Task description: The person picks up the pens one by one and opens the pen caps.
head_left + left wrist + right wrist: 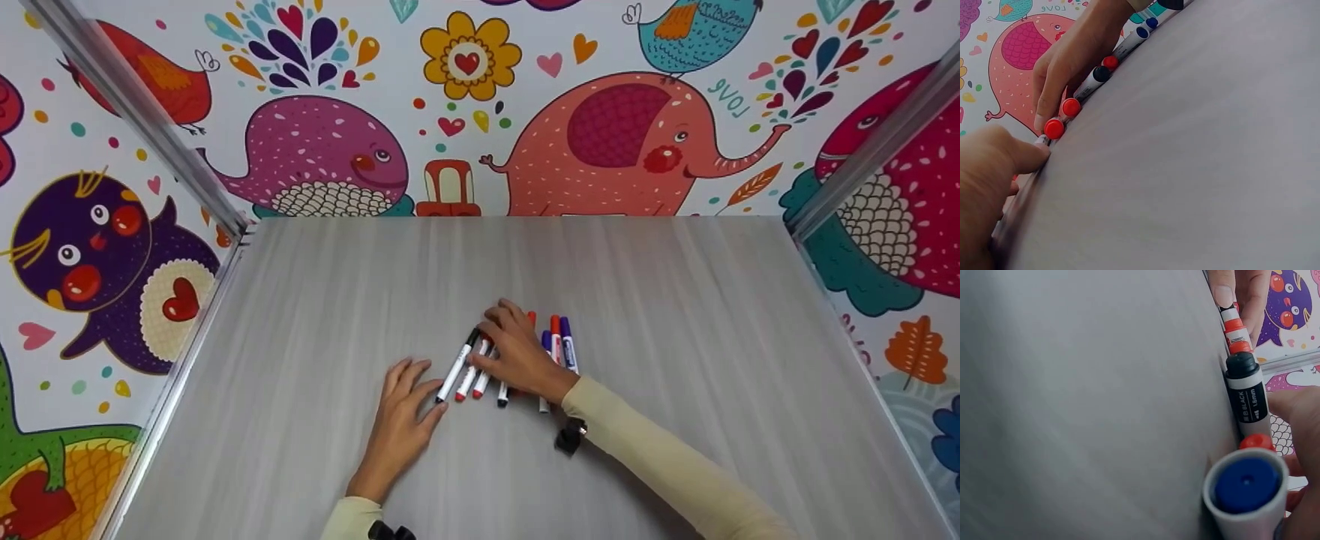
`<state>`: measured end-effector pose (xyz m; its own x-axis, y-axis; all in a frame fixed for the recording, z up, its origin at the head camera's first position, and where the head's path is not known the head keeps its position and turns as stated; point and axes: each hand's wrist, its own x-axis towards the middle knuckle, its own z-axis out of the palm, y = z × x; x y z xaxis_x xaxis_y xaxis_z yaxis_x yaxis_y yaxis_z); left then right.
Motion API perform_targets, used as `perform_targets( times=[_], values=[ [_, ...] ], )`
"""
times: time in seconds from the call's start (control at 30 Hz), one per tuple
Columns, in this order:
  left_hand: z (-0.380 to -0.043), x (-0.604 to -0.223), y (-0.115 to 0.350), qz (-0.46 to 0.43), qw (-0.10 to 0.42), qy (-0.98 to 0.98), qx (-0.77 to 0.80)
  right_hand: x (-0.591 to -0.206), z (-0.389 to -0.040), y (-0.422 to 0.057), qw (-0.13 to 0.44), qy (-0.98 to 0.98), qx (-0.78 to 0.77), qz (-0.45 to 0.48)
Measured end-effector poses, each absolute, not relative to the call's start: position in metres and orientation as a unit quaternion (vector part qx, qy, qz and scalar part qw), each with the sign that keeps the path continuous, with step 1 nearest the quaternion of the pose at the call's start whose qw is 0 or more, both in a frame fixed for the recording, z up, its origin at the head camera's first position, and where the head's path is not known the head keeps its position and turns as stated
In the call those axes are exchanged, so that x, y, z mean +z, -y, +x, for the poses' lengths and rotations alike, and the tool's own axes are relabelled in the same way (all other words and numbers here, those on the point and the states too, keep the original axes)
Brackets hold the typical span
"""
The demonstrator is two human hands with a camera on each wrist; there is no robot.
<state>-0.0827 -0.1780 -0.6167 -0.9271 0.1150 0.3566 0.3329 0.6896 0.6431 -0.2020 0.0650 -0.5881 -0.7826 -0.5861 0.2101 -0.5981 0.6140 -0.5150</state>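
Note:
Several whiteboard markers lie side by side on the table. My left hand (401,427) rests by the lower end of the leftmost marker, a black one (456,369), its thumb touching that end. Across the row lies my right hand (521,356), with fingertips near the black marker's upper end and its thumb by the neighbouring red marker (466,380). A second red marker (481,384) and another black one (502,395) stick out below this hand. On its right are a red-capped marker (556,337) and a blue-capped marker (569,346). My right palm hides the middle of the row.
The grey wood-grain table (315,300) has metal-edged sides. A printed wall panel (465,135) with cartoon animals stands behind it, and similar panels flank both sides. Dark wrist cameras (570,436) sit at the sleeves.

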Motion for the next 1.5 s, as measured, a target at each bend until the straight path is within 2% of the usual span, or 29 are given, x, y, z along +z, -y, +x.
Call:
perform_targets(
  times=[0.2,0.53,0.9,1.2,1.5],
  values=[
    [-0.082,-0.617,0.177,-0.126,0.138,0.902,-0.388,-0.587,-0.2,-0.067,-0.003,0.9,0.294,0.321],
    [-0.077,-0.604,0.17,-0.138,0.124,0.893,-0.411,-0.566,-0.192,-0.069,0.03,0.881,0.312,0.356],
    [-0.079,-0.592,0.156,-0.186,0.158,0.887,-0.392,-0.547,-0.185,-0.079,0.038,0.882,0.311,0.353],
    [-0.079,-0.579,0.146,-0.171,0.11,0.885,-0.419,-0.535,-0.179,-0.092,0.036,0.871,0.342,0.351],
    [-0.077,-0.565,0.133,-0.156,0.008,0.842,-0.516,-0.528,-0.171,-0.101,0.056,0.852,0.375,0.362]
  ],
)
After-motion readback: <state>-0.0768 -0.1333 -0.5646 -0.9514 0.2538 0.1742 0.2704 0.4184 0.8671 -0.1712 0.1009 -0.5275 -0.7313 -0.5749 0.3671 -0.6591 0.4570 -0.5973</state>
